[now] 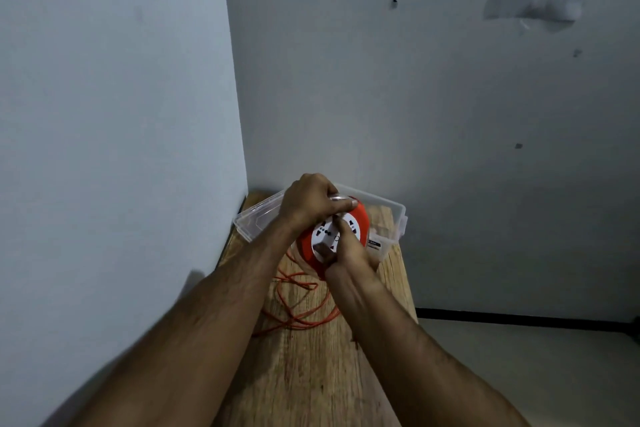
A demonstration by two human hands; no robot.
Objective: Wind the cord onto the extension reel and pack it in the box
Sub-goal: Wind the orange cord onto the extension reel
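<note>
Left hand (310,203) fingers curl around the orange reel's (362,218) handle; right hand (349,246) fingers grip its white face above the table's (311,374) far end.

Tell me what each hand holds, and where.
Both hold the reel: left hand grips its top handle, right hand pinches something at its white face, likely the crank.

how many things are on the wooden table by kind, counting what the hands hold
Extension reel: 1, gripped by the left hand and right hand
Orange cord: 1, loose on the table
Clear plastic box: 1
Total: 3
</note>
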